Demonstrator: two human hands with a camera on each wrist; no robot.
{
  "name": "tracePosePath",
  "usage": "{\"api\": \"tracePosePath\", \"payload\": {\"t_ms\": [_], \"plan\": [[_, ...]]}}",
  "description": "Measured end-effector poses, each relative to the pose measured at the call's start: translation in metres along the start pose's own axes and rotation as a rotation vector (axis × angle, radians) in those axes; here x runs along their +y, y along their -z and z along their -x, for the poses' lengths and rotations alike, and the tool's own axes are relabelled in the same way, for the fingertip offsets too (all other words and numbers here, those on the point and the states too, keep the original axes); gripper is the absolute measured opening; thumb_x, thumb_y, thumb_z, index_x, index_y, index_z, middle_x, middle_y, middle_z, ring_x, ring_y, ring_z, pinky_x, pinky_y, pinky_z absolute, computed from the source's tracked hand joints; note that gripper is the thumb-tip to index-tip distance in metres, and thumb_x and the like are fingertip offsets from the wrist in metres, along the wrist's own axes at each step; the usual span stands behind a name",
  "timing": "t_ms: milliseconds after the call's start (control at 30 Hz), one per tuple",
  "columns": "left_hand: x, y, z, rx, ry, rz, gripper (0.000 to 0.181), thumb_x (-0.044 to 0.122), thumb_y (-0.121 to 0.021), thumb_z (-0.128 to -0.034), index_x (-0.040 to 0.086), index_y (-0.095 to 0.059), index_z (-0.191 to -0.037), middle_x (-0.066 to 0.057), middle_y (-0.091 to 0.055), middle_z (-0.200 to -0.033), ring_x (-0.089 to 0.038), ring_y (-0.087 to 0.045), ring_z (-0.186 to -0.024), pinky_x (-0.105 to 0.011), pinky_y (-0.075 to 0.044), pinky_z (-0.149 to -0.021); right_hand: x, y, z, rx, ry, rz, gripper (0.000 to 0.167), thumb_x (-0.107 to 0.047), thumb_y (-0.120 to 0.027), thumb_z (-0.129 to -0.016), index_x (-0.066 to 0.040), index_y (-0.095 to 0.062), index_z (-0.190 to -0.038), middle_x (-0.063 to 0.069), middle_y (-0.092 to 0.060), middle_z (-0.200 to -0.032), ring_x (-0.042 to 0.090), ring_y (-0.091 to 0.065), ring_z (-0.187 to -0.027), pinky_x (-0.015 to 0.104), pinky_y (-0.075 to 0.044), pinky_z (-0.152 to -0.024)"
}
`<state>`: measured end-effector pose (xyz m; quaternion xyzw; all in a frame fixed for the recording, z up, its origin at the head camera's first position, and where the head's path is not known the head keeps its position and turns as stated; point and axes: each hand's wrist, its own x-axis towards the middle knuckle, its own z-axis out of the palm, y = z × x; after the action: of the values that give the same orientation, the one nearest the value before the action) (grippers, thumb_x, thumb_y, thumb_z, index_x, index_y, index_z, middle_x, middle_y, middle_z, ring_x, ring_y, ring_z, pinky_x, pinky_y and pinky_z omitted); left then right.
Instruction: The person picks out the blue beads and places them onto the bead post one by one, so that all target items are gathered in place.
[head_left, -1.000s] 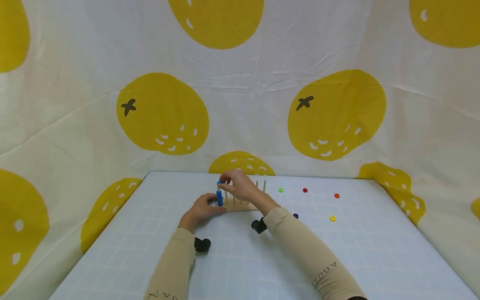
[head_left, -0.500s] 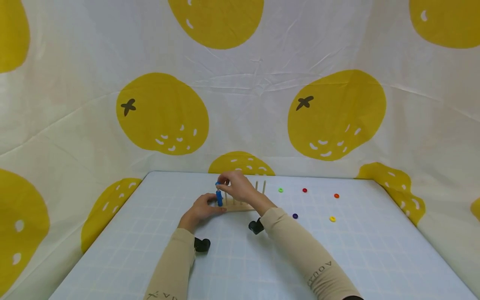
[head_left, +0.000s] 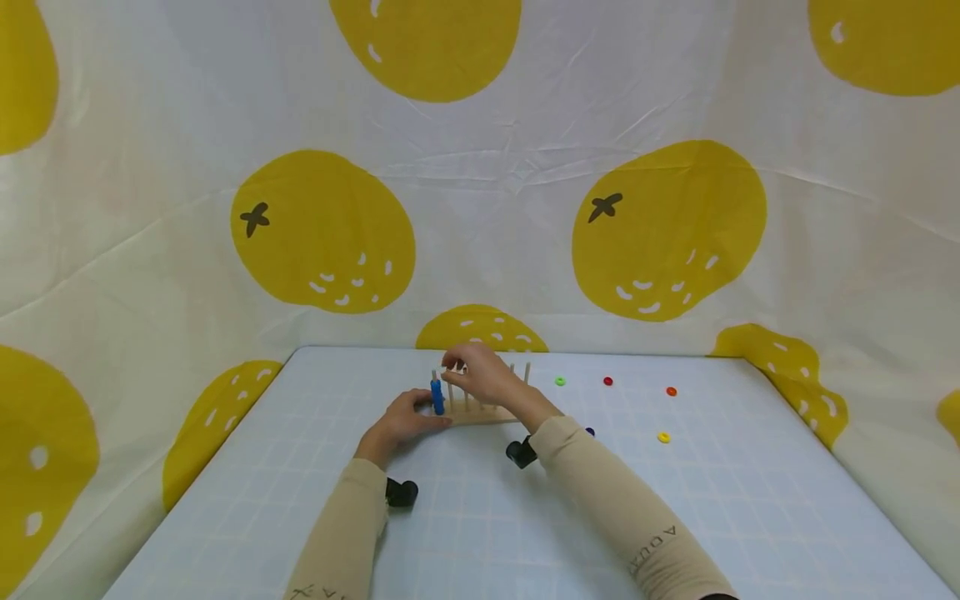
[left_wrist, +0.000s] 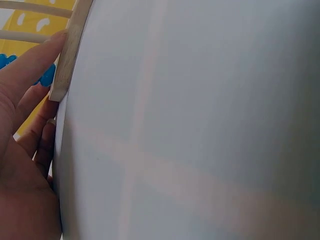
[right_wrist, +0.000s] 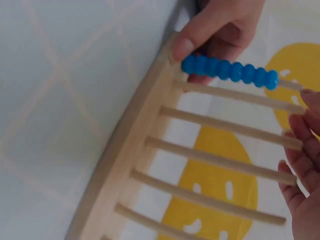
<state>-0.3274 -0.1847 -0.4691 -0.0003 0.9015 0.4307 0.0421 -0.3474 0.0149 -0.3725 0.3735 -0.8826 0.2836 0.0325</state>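
A wooden peg rack (head_left: 480, 415) with a row of upright pegs stands toward the back of the table. Blue beads (right_wrist: 230, 70) are stacked on its end peg at the left, and the bare peg tip sticks out above them. My left hand (head_left: 400, 419) grips that end of the base, thumb in front and fingers behind. Beside the peg tops is my right hand (head_left: 482, 375), its fingers loosely bent. In the right wrist view the right fingertips (right_wrist: 311, 97) lie close to the tip of the beaded peg, and no bead shows between them.
Loose rings lie to the right of the rack: green (head_left: 560, 381), red (head_left: 607, 381), orange (head_left: 671, 391), yellow (head_left: 663, 437) and a dark purple ring (head_left: 590, 432) partly behind the right sleeve. A fruit-patterned cloth (head_left: 517, 242) hangs behind the table.
A blue bead that was at the peg's top by my right fingers now sits lower, with the stack. My right hand has moved slightly right, off the peg; the left has stayed put.
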Motion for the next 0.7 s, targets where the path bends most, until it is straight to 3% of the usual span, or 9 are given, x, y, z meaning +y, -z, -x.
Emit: {"api": "tracePosePath", "payload": {"t_ms": [267,500,600,700], "plan": [[-0.002,0.003,-0.001,-0.011,-0.031,-0.002,0.063,0.033,-0.085,-0.0843,0.004,-0.063,-0.136,-0.022,-0.051,-0.150,-0.043,-0.038,-0.145,-0.060,-0.029,-0.119,0.013,0.031,0.029,0.022,-0.006,0.027,0.027,-0.019,-0.070,-0.099,-0.006,-0.067,-0.122,0.012,-0.067,-0.123,0.028,-0.061,-0.111,0.041,-0.052,-0.097],[-0.002,0.006,-0.002,-0.030,-0.012,-0.026,0.063,0.032,-0.083,-0.0871,0.004,-0.060,-0.138,-0.022,-0.050,-0.150,-0.042,-0.038,-0.145,-0.059,-0.029,-0.119,0.032,0.056,0.061,0.065,-0.044,0.054,0.028,-0.020,-0.073,-0.097,-0.007,-0.067,-0.121,0.010,-0.067,-0.122,0.027,-0.061,-0.110,0.042,-0.053,-0.097],[0.002,0.010,0.001,-0.046,-0.046,-0.088,0.057,0.032,-0.081,-0.0886,0.004,-0.062,-0.134,-0.019,-0.055,-0.144,-0.040,-0.044,-0.140,-0.058,-0.033,-0.117,0.043,0.066,0.076,0.086,-0.056,0.100,0.030,-0.023,-0.073,-0.097,-0.007,-0.068,-0.122,0.009,-0.067,-0.120,0.026,-0.061,-0.109,0.044,-0.053,-0.097],[0.006,0.016,0.004,-0.055,-0.126,-0.213,0.057,0.035,-0.079,-0.0907,0.003,-0.061,-0.134,-0.017,-0.058,-0.139,-0.039,-0.048,-0.135,-0.058,-0.036,-0.114,0.056,0.078,0.096,0.112,-0.063,0.210,0.033,-0.027,-0.072,-0.098,-0.006,-0.068,-0.123,0.009,-0.066,-0.121,0.027,-0.061,-0.112,0.049,-0.050,-0.100]]}}
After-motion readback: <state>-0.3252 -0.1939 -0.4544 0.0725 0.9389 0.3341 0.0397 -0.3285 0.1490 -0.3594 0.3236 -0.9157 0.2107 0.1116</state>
